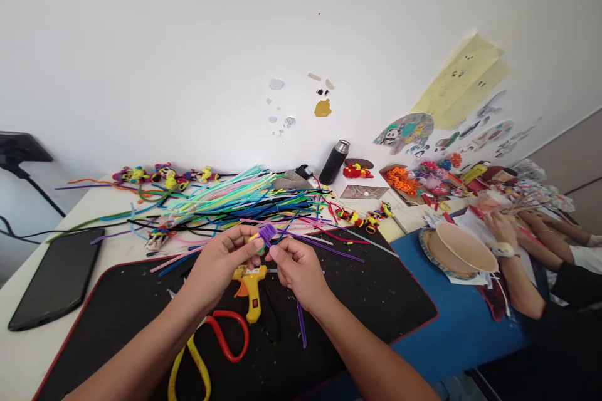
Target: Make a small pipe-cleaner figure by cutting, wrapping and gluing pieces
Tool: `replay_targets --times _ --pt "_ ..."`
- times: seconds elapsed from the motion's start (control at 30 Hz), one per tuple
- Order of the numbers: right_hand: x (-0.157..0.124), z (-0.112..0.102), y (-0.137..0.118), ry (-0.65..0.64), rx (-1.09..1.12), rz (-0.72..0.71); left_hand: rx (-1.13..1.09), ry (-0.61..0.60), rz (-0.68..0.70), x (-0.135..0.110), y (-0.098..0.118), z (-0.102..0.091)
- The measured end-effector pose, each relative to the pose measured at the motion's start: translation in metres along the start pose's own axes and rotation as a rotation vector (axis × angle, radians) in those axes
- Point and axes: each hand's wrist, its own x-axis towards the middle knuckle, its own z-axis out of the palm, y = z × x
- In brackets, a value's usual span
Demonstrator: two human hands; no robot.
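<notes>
My left hand point(221, 260) and my right hand point(296, 269) meet over the black mat point(376, 294), both pinching a small coiled purple pipe-cleaner piece point(267, 233) with a bit of yellow-green at its side. The fingers of both hands are closed on it. Just below the hands lies a yellow glue gun point(253, 291) with an orange trigger. A loose purple pipe cleaner point(301, 324) rests on the mat under my right wrist.
A big heap of coloured pipe cleaners point(235, 203) covers the table behind the mat. Scissors with red and yellow handles point(214, 344) lie at the front left. A dark tablet point(59, 276), a black bottle point(335, 161), and another person's hands point(505, 229) at the right.
</notes>
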Motion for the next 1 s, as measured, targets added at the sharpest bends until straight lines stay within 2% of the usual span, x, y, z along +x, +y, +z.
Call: replay_targets --times 0.47,0.63,1.0 --pt "0.0023 -0.0024 -0.0002 -0.007 0.011 0.010 -0.311 -0.056 -0.206 -0.0029 0.0037 0.0024" --pt "0.0030 -0.0027 -0.0021 -0.011 0.021 0.014 -0.332 -0.073 -0.237 -0.0044 0.0060 0.0039" --pt "0.0007 -0.0067 -0.0006 0.069 -0.123 -0.092 -0.333 -0.027 -0.226 -0.0022 0.0060 0.0049"
